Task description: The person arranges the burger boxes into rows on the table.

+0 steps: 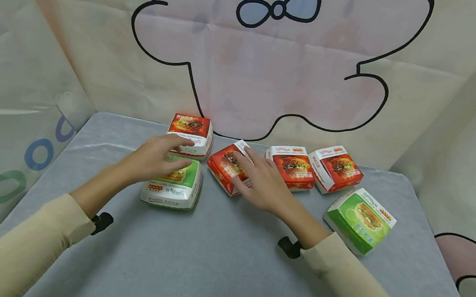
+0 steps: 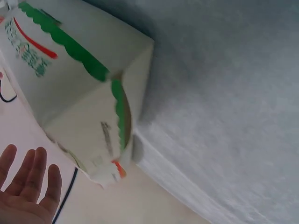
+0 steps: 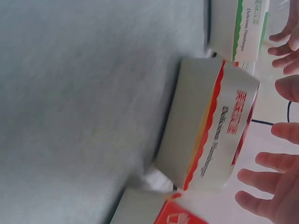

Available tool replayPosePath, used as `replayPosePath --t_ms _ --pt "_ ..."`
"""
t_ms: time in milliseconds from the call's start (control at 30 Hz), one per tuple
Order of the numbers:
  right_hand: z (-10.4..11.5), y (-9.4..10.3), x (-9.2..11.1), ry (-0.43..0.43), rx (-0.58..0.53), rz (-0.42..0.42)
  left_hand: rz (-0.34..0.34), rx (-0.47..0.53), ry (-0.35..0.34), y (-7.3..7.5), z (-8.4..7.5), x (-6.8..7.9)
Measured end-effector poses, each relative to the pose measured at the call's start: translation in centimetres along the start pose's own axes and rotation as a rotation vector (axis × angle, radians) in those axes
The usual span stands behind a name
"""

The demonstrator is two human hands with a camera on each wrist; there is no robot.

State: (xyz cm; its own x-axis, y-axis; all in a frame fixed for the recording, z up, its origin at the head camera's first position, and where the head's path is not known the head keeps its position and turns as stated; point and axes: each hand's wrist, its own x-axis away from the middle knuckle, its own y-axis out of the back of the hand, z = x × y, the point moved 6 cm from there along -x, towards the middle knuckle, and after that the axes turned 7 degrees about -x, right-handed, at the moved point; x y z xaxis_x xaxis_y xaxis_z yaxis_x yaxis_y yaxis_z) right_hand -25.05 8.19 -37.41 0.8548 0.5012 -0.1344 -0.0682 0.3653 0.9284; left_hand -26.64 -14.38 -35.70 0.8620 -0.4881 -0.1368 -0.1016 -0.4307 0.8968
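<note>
My left hand (image 1: pixel 158 158) is over a green-and-white hamburger box (image 1: pixel 175 195), its fingers reaching toward a red-and-white hamburger box (image 1: pixel 193 131) just behind. In the left wrist view the fingers of that hand (image 2: pixel 30 191) look straight, apart from the green-edged box (image 2: pixel 79 112). Spread above another red hamburger box (image 1: pixel 223 164), my right hand (image 1: pixel 266 186) covers part of its lid. The right wrist view shows that hand (image 3: pixel 280 182) with fingers loosely extended beside the red-edged box (image 3: pixel 219 126), holding nothing. Whether any fingertip touches a box I cannot tell.
Two more red hamburger boxes (image 1: pixel 293 169) (image 1: pixel 336 168) sit side by side to the right. A green hamburger box (image 1: pixel 362 220) lies tilted at the far right. Grey cloth covers the table (image 1: pixel 207 267), and a printed curtain (image 1: pixel 272 84) hangs behind it.
</note>
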Motion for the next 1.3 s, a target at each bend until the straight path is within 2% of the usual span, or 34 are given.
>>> replayPosePath --t_ms 267,533,1067,1300 --pt "-1.3 0.3 0.8 -0.017 -0.007 0.006 0.056 -0.033 -0.026 -1.3 -1.7 -0.7" --pt "-1.9 0.2 0.9 -0.018 -0.008 0.026 0.12 -0.042 -0.084 -2.2 -3.4 -1.4" --pt "-2.2 -0.3 1.0 -0.002 0.013 0.032 0.302 -0.159 -0.029 -4.7 -4.4 -2.4" --pt "-2.2 -0.2 1.1 0.011 0.018 0.024 0.336 -0.186 -0.027 -5.0 -4.9 -2.7"
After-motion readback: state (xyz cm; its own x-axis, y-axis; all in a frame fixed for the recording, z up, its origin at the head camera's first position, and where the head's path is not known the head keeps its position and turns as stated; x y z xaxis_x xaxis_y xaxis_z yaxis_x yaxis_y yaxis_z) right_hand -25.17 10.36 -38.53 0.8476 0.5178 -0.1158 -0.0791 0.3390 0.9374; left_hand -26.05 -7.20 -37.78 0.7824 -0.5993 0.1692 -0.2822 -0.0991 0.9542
